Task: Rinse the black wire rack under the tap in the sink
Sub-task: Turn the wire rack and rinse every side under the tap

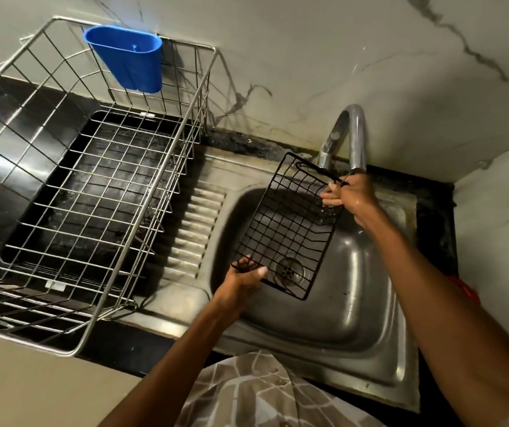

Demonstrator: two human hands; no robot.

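A black wire rack (287, 229) hangs tilted over the steel sink (364, 306), its far end just under the curved tap (356, 134). My left hand (244, 282) grips the rack's near left corner, thumb on top of the wires. My right hand (350, 195) holds the far right corner right below the spout, and it looks wet. The drain (290, 271) shows through the rack's grid. Whether water is running from the tap I cannot tell.
A large steel wire dish basket (99, 192) stands on the drainboard left of the sink, with a blue plastic cup (130, 58) hooked on its back rim. A marble-look wall (308, 57) rises behind and to the right. A red object (465, 289) lies at the right counter edge.
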